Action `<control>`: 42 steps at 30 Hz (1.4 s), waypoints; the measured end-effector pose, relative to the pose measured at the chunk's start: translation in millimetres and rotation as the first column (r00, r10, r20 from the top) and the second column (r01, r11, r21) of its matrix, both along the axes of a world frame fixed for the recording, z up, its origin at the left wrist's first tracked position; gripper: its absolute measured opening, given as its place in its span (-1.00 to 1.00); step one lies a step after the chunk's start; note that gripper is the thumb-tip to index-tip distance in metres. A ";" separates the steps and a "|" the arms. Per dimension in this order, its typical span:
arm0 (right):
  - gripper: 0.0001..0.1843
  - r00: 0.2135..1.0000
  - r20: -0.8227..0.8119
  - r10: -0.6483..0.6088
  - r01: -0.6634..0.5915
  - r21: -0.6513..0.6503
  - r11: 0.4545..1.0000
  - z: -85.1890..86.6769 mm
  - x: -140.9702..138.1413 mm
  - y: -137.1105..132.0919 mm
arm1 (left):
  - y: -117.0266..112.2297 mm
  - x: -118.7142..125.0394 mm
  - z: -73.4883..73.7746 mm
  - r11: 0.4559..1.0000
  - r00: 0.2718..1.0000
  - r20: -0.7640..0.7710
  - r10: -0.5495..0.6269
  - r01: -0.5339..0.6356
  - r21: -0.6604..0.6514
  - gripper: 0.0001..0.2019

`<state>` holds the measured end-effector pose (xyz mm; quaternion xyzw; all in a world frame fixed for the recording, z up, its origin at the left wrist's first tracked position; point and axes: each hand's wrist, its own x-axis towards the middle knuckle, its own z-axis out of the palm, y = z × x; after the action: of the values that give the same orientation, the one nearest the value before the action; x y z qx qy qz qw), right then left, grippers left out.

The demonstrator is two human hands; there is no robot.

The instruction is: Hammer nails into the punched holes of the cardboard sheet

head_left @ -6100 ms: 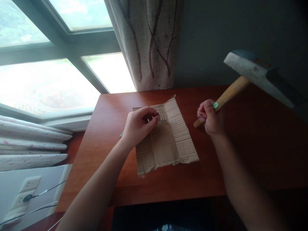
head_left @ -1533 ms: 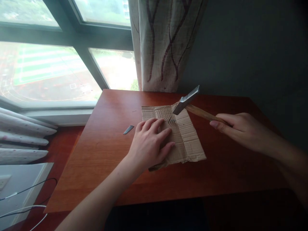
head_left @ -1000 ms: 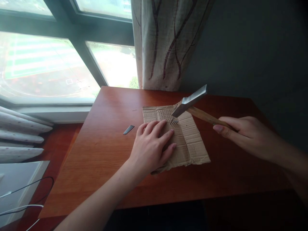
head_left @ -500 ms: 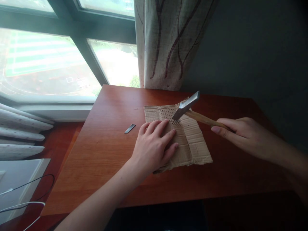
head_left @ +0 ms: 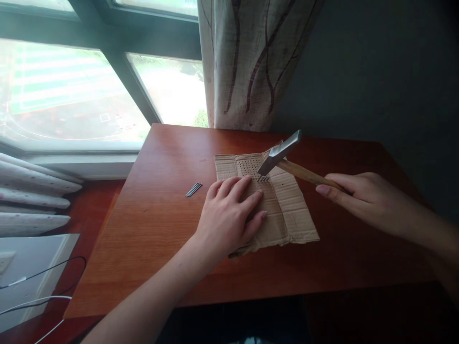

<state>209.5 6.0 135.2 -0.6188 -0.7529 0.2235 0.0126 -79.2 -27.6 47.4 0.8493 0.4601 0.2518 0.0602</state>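
Note:
A torn piece of brown cardboard (head_left: 287,210) lies on the reddish wooden table (head_left: 158,229). My left hand (head_left: 229,215) lies flat on the cardboard's left part, fingers spread. Just past its fingertips stands a small row of nails (head_left: 263,178) beside a patch of nail heads (head_left: 247,168). My right hand (head_left: 358,198) grips the wooden handle of a hammer (head_left: 279,153), whose steel head rests on or just over that row of nails.
A few loose nails (head_left: 193,189) lie on the table left of the cardboard. A patterned curtain (head_left: 247,62) hangs behind, with a window (head_left: 71,95) to the left. Cables (head_left: 43,282) and a white panel sit low at left.
Six seconds ago my left hand pinched a nail and the hammer was raised high. Over the last second the hammer head rose and fell by a little over the nails; my left hand stayed flat.

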 end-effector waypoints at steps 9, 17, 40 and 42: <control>-0.31 1.000 -0.001 0.014 -0.014 0.004 1.000 2.5 -4.1 -0.1 | 1.0 0.3 -0.6 1.000 1.000 0.009 -0.003 0.004 -0.007 -0.63; -0.35 0.999 -0.005 0.037 -0.036 0.035 0.999 -0.3 2.0 -2.5 | 0.3 0.4 0.6 1.000 1.000 0.003 -0.004 0.004 -0.012 -0.63; -0.50 0.364 -0.931 -0.034 0.533 0.178 0.827 -75.4 -32.0 45.1 | 17.5 -37.6 27.7 0.971 0.944 0.263 0.200 -0.226 0.071 -0.77; -0.48 0.323 -0.946 -0.032 0.576 0.170 0.800 -82.1 -34.6 50.8 | 21.5 -57.5 25.7 0.941 0.919 0.220 0.327 -0.338 0.012 -0.79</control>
<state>174.9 56.8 53.1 -0.5015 -0.5103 0.3225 0.6198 -136.7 -6.0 73.1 0.7279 0.5818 0.3601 0.0447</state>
